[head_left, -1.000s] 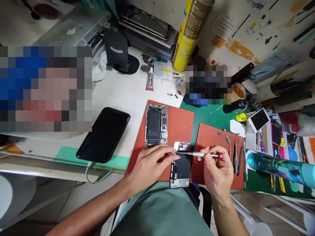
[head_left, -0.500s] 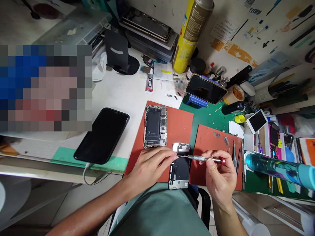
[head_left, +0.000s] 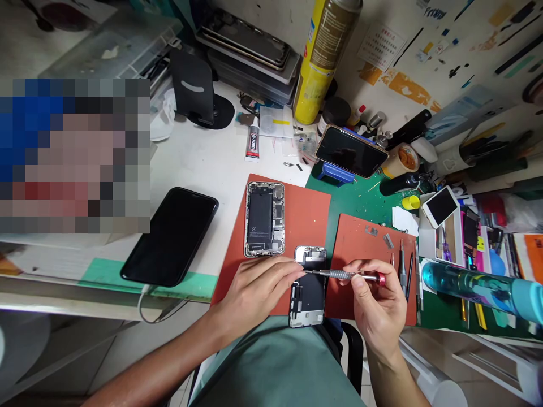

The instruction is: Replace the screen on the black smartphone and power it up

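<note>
My right hand (head_left: 377, 291) is closed round a screwdriver (head_left: 339, 274) with a knurled silver grip and a red end cap. It lies almost level, its tip pointing left. My left hand (head_left: 263, 285) is closed in a pinch right at that tip; what the fingertips hold is hidden. Below the screwdriver lies a detached phone screen (head_left: 311, 299), back side up, overhanging the near edge of a red mat (head_left: 309, 215). An opened phone body (head_left: 263, 220) with its black battery showing rests on the same mat, just beyond my left hand.
Tweezers (head_left: 403, 271) and small metal parts (head_left: 388, 241) lie on a second red mat (head_left: 352, 237). Left is a black phone (head_left: 172, 237) on a cable. Behind stand a propped phone (head_left: 352, 151) and a yellow can (head_left: 318, 73); a blue bottle (head_left: 475, 285) lies right. Another person is blurred at left.
The view has shifted slightly, so most things sit a little further left. Both hands and the screwdriver keep nearly the same pose over the phone screen.
</note>
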`<act>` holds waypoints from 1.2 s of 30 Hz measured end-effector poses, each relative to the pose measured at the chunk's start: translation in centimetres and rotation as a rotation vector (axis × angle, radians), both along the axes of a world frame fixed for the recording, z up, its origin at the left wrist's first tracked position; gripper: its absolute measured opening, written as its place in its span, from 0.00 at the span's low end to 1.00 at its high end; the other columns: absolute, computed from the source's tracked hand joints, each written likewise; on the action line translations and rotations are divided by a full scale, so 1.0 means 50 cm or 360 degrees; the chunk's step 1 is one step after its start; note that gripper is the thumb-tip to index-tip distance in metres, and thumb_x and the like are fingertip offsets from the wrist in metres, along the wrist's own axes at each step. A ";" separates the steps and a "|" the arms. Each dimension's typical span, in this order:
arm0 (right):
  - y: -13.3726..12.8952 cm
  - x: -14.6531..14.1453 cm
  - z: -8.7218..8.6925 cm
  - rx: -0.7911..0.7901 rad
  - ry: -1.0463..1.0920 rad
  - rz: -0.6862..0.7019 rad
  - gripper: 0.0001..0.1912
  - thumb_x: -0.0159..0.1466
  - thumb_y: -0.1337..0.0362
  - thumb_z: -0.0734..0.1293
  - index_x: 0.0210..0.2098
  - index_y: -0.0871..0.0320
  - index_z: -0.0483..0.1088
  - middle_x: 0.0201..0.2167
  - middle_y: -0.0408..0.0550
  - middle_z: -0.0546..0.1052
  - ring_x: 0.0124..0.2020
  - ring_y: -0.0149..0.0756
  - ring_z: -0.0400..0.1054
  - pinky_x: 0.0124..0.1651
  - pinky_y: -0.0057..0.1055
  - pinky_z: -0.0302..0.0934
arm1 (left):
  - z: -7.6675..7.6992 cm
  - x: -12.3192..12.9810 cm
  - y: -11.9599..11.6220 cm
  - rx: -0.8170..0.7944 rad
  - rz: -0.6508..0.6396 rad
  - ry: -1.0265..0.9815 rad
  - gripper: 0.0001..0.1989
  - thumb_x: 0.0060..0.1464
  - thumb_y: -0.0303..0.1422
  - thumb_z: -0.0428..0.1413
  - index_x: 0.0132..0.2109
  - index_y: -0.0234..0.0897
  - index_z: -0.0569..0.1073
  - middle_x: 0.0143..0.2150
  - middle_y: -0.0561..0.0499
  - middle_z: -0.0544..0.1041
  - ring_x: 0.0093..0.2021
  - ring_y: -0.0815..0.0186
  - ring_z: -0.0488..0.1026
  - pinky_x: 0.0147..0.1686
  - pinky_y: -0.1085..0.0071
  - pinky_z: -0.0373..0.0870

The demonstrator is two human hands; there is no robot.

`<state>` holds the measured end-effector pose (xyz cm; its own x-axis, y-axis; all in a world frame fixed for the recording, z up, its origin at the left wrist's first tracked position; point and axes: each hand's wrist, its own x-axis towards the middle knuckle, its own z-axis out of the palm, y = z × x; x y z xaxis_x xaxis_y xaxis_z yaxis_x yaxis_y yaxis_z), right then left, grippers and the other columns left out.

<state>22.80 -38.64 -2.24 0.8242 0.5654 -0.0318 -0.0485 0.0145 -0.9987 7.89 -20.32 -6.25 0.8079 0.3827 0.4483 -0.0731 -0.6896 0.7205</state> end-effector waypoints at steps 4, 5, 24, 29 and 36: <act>-0.001 -0.001 0.002 -0.0036 -0.0032 0.0000 0.07 0.72 0.66 0.74 0.48 0.52 0.75 0.42 0.47 0.83 0.42 0.39 0.82 0.41 0.34 0.80 | 0.004 0.003 0.002 0.0034 0.0022 -0.0014 0.06 0.72 0.25 0.59 0.51 0.37 0.79 0.44 0.53 0.86 0.42 0.68 0.85 0.48 0.71 0.81; -0.002 -0.001 0.002 -0.0048 -0.0051 0.0002 0.07 0.72 0.66 0.74 0.49 0.52 0.75 0.42 0.47 0.82 0.42 0.39 0.82 0.41 0.34 0.80 | 0.006 0.004 0.002 0.0036 0.0027 -0.0021 0.06 0.72 0.25 0.58 0.50 0.37 0.79 0.43 0.52 0.86 0.42 0.68 0.85 0.47 0.71 0.81; -0.017 0.022 0.021 -0.0106 -0.0334 -0.0094 0.08 0.73 0.69 0.72 0.50 0.52 0.74 0.41 0.46 0.82 0.37 0.37 0.82 0.36 0.34 0.81 | 0.009 -0.006 0.000 0.0299 0.0023 -0.0027 0.12 0.66 0.37 0.67 0.50 0.34 0.77 0.42 0.48 0.85 0.40 0.62 0.84 0.46 0.65 0.79; -0.039 0.039 0.014 -0.0381 -0.1097 -0.0288 0.17 0.68 0.72 0.75 0.54 0.53 0.76 0.42 0.47 0.84 0.37 0.40 0.84 0.39 0.36 0.83 | 0.016 0.009 -0.006 0.0693 -0.0218 0.0087 0.19 0.75 0.40 0.55 0.57 0.29 0.80 0.56 0.42 0.86 0.50 0.52 0.82 0.54 0.55 0.75; -0.030 0.053 -0.008 -0.0613 -0.1439 -0.0135 0.19 0.68 0.71 0.77 0.56 0.52 0.75 0.42 0.47 0.85 0.34 0.39 0.84 0.39 0.35 0.83 | 0.005 0.021 -0.019 0.0670 -0.0271 0.0305 0.26 0.76 0.44 0.49 0.66 0.30 0.78 0.67 0.42 0.79 0.61 0.48 0.76 0.63 0.53 0.67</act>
